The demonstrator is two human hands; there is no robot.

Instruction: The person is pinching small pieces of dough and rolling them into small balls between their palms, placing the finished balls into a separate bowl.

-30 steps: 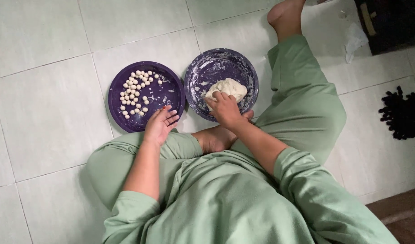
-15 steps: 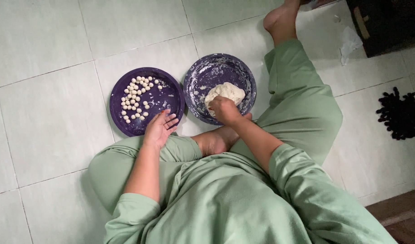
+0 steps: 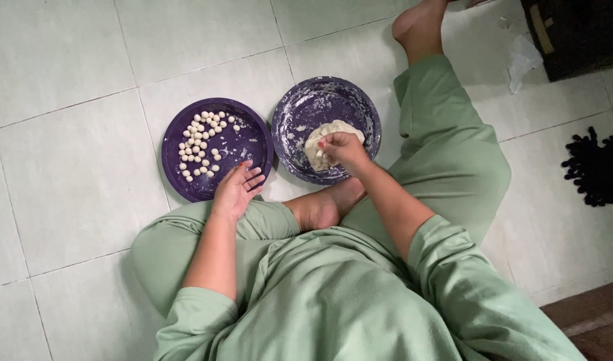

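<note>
- Dough lump (image 3: pixel 318 138), pale and soft, is lying inside a flour-smeared purple bowl (image 3: pixel 299 107) on the tiled floor (image 3: pixel 72 167).
- The right hand (image 3: pixel 343 148) is pinching at the dough, fingers curled closed around a bit of it.
- The left hand (image 3: pixel 236 189) is resting palm up, fingers loosely spread, at the near rim of a purple plate (image 3: pixel 249 144).
- Small dough balls (image 3: pixel 201 142) are sitting clustered on that plate, just left of the bowl.
- The person is sitting on the floor in green clothes.

right hand (image 3: pixel 343 148) pinching dough (image 3: pixel 323 137), purple bowl (image 3: pixel 360 100)
</note>
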